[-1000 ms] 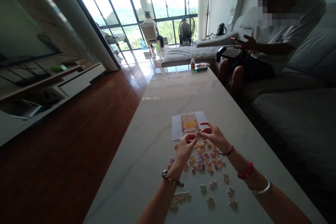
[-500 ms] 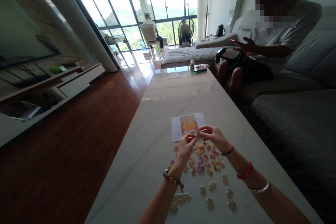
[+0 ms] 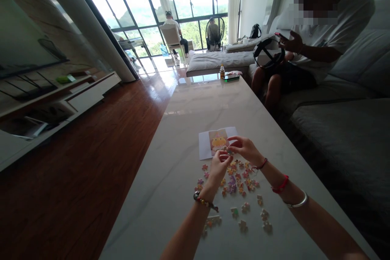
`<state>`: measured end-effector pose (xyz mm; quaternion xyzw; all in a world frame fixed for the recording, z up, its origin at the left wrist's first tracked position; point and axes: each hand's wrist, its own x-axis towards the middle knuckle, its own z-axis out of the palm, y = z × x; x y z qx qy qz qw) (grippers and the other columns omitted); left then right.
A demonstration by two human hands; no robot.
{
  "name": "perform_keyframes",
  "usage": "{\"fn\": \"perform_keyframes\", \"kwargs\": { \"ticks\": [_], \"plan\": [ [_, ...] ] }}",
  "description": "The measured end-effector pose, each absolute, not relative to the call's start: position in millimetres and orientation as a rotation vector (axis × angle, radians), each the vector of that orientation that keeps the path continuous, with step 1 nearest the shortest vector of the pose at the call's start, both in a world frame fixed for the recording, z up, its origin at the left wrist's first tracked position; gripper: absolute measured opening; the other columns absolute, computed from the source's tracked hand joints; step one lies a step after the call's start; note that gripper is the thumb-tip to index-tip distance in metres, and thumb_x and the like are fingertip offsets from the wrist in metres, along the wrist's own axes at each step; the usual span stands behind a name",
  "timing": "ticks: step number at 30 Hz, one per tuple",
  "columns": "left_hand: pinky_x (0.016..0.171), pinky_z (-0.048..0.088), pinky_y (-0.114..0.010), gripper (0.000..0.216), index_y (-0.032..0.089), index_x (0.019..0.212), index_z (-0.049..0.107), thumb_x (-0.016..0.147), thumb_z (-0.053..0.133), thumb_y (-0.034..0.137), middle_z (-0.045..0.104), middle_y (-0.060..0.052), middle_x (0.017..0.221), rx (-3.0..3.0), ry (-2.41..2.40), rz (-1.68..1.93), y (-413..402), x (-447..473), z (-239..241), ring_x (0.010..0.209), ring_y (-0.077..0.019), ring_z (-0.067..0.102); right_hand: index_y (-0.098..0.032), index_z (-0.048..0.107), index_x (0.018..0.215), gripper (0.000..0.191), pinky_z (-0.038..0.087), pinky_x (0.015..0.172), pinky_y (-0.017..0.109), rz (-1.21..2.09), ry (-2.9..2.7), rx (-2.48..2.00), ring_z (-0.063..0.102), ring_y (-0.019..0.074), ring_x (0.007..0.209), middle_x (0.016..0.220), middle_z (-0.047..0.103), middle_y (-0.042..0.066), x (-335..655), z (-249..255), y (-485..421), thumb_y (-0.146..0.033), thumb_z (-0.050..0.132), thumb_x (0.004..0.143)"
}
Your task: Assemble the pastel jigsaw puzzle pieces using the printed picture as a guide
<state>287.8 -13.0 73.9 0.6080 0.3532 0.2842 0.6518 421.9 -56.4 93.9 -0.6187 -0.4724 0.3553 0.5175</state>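
Over the near edge of a white picture sheet (image 3: 204, 146), my left hand (image 3: 218, 167) and my right hand (image 3: 247, 150) meet with fingers closed on a small jigsaw piece (image 3: 230, 151). The fingers partly cover it, so whether there is more than one piece I cannot tell. The sheet shows a yellow cartoon figure. Below my hands lies a spread of loose pink, yellow and purple jigsaw pieces (image 3: 232, 186). Closer to me are pale pieces (image 3: 243, 225), one with green (image 3: 234, 211), and a short joined strip (image 3: 215, 220) beside my left forearm.
The long white marble table (image 3: 146, 195) holds a small bottle (image 3: 222, 72) and a dark phone (image 3: 231, 78) at its far end. On the grey sofa (image 3: 341, 118) at right, a person (image 3: 332, 44) holds a phone. Wooden floor (image 3: 91, 154) runs along the left.
My hands have shifted slightly, with the right fingers a little more spread around the piece. The view has tilted slightly. The seated person's hand with the phone has risen.
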Motion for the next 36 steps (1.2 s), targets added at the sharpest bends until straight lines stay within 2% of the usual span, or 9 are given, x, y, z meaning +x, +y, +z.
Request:
{"fn": "perform_keyframes", "kwargs": {
  "ticks": [7,13,18,22,36],
  "plan": [
    [0.048,0.035,-0.018,0.032,0.015,0.068,0.053,0.06,0.061,0.046,0.058,-0.001,0.065,1.321,0.817,0.566,-9,282,82,0.054,-0.0082,0.05,-0.016,0.058,0.095,0.031,0.05,0.065,0.028,0.8,-1.251,-1.508,0.063,0.0154,0.068,0.076,0.067,0.004,420,103,-55,-0.027,0.061,0.066],
    [0.048,0.033,-0.017,0.033,0.017,0.077,0.055,0.058,0.063,0.043,0.061,-0.002,0.071,1.188,0.877,0.656,-9,284,83,0.058,-0.009,0.054,-0.015,0.051,0.104,0.044,0.05,0.059,0.025,0.923,-1.012,-1.348,0.062,0.0146,0.07,0.083,0.065,0.006,415,93,-61,-0.03,0.063,0.064],
    [0.049,0.033,-0.017,0.031,0.017,0.074,0.057,0.056,0.066,0.04,0.062,-0.002,0.07,1.147,0.847,0.63,-14,286,82,0.059,-0.0103,0.056,-0.015,0.056,0.091,0.036,0.048,0.054,0.025,0.901,-0.93,-1.31,0.061,0.0143,0.062,0.072,0.065,0.004,415,85,-66,-0.031,0.066,0.06],
    [0.048,0.033,-0.017,0.03,0.017,0.074,0.058,0.057,0.065,0.041,0.062,-0.002,0.069,1.179,0.812,0.607,-15,288,80,0.061,-0.0108,0.056,-0.015,0.06,0.08,0.027,0.046,0.053,0.024,0.85,-0.928,-1.345,0.06,0.0149,0.062,0.072,0.066,0.005,415,87,-68,-0.032,0.066,0.06],
    [0.048,0.032,-0.018,0.028,0.015,0.071,0.059,0.059,0.063,0.041,0.058,-0.001,0.062,1.247,0.824,0.629,-15,286,78,0.055,-0.0094,0.053,-0.013,0.062,0.075,0.021,0.045,0.055,0.024,0.796,-0.94,-1.398,0.058,0.0136,0.061,0.069,0.064,0.004,413,81,-67,-0.029,0.065,0.061]
  ]
}}
